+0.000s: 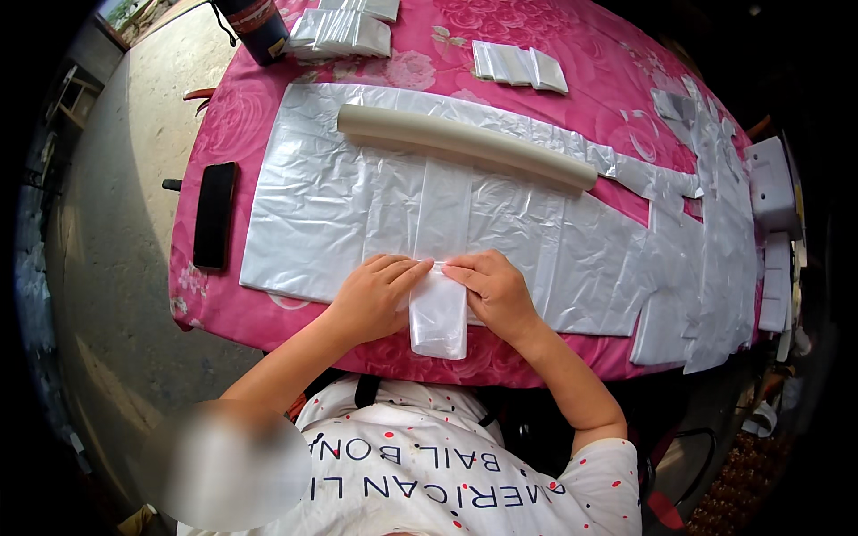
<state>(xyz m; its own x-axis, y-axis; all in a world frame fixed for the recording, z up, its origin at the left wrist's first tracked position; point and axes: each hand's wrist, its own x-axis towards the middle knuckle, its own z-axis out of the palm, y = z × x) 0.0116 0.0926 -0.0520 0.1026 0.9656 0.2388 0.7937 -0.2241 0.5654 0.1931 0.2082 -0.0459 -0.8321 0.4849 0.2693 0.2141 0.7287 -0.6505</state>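
Note:
At the near edge of the table, my left hand point(377, 290) and my right hand point(497, 288) pinch the far end of a folded clear plastic bag point(438, 320). Their fingertips almost meet along its top fold, and its near end hangs toward me past the layered plastic. Under my hands lies a wide stack of flat, whitish plastic bags point(304, 205), wrinkled and shiny. Across the far part of that stack rests a long beige tube point(465, 147), slanting down to the right and touched by neither hand.
A black phone point(214, 216) lies on the pink floral tablecloth point(223, 134) at left. Folded plastic bundles point(344, 36) sit beside a dark cylindrical container point(256, 29) at the far left; another bundle point(520, 67) lies far centre. Loose plastic sheets point(706, 259) and a white box point(773, 183) are right.

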